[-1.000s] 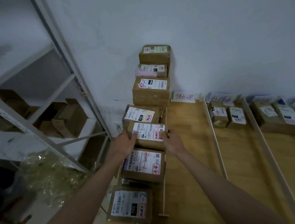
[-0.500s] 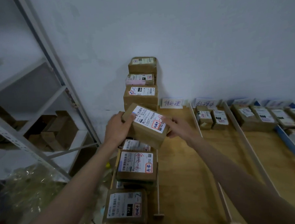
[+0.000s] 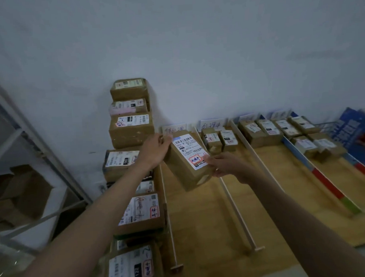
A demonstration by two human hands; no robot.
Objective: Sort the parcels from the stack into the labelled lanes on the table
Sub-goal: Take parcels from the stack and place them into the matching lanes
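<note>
hands round parcel, underside hidden

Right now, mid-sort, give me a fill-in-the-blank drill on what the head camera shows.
1. The lifted parcel is held by ____ hands, the left hand at its far end and the right hand at its near end.
2. The sticker on that parcel has a ____ border.
3. The lane behind the second sign already holds ____ parcels.
4. The unsorted stack stands against the ____.

Missing words: both; red; two; wall
</note>
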